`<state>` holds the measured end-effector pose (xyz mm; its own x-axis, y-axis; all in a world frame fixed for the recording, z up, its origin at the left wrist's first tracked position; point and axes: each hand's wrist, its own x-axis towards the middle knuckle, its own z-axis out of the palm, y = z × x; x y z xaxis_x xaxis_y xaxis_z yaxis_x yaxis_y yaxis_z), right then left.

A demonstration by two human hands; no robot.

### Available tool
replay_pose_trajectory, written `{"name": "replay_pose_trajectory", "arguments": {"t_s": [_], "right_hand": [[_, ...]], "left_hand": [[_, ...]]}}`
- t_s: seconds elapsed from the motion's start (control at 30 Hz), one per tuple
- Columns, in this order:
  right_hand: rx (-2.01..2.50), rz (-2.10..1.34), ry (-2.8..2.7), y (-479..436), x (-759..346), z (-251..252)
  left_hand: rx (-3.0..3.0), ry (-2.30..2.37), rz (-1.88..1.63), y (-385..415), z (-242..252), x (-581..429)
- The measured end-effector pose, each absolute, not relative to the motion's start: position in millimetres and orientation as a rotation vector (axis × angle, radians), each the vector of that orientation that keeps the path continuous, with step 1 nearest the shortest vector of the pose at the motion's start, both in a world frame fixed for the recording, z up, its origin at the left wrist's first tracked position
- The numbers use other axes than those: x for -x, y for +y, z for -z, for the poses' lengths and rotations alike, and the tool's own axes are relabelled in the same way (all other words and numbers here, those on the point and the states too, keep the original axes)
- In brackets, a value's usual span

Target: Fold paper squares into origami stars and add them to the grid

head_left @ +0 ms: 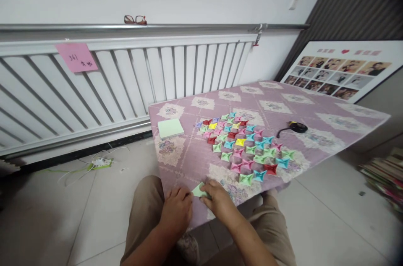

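Note:
A small folded piece of light green paper (198, 191) lies at the near edge of the table, between my two hands. My right hand (218, 201) pinches its right side between thumb and fingers. Beside its left corner, my left hand (178, 207) rests on the cloth with its fingers curled together; whether they hold the paper's edge is too small to tell. Beyond my hands, rows of folded paper pieces (240, 142) in green, pink, blue, red and yellow cover the middle of the table. A stack of light green paper squares (170, 128) sits at the far left.
The table's patterned pink cloth (195, 152) reaches a white radiator (176, 69). A black coiled object (297, 127) lies right of the folded pieces. A photo board (336, 69) leans behind the right end. A power strip (102, 163) is on the floor at left.

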<state>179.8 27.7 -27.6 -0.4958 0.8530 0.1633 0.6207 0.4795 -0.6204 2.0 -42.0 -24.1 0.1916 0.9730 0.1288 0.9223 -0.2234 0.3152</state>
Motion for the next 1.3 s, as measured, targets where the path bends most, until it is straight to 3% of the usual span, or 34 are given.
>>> {"name": "replay_pose_trajectory", "arguments": {"t_s": [0.63,0.9,1.13,1.3], "right_hand": [[1.212,-0.412,-2.391,25,-175,24],[1.334,-0.212,-2.376,17,-162,22],[1.398,-0.198,-2.250,14,-167,0],[1.384,-0.366,-2.092,3,-172,-13]], "left_hand": [[-2.102,1.809,-0.417,-9,15,-2],[-2.038,1.801,-0.616,-5,20,-5],[-1.856,1.648,-1.105,-21,21,-6],[-2.217,1.554,-1.006,-35,-2,-15]]}}
